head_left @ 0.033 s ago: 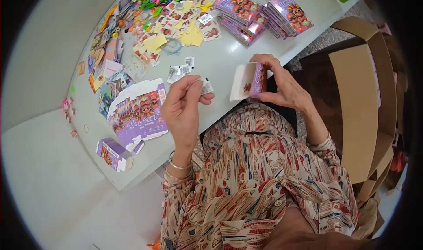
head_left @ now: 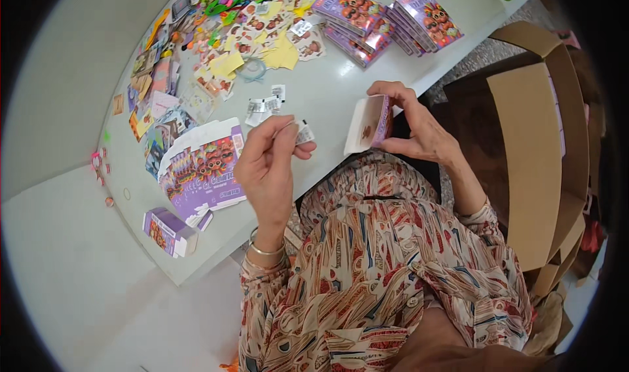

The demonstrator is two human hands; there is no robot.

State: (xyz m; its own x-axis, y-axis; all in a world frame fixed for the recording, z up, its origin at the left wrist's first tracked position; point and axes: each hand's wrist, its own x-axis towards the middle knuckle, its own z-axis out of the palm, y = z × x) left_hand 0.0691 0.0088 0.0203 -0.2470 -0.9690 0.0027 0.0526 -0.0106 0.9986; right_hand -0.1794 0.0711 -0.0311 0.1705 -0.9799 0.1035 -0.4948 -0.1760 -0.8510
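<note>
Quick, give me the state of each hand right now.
Left hand: closed in a pinch on a small silver packet.
Right hand: closed around a small open purple box, held over the table edge.

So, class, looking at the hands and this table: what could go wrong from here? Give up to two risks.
1. The left hand pinches a small silvery packet only at its fingers' tips, above the table edge; it could slip and fall onto the lap.
2. The right hand holds the small open purple box tilted on its side, so whatever goes inside may slide out again.
</note>
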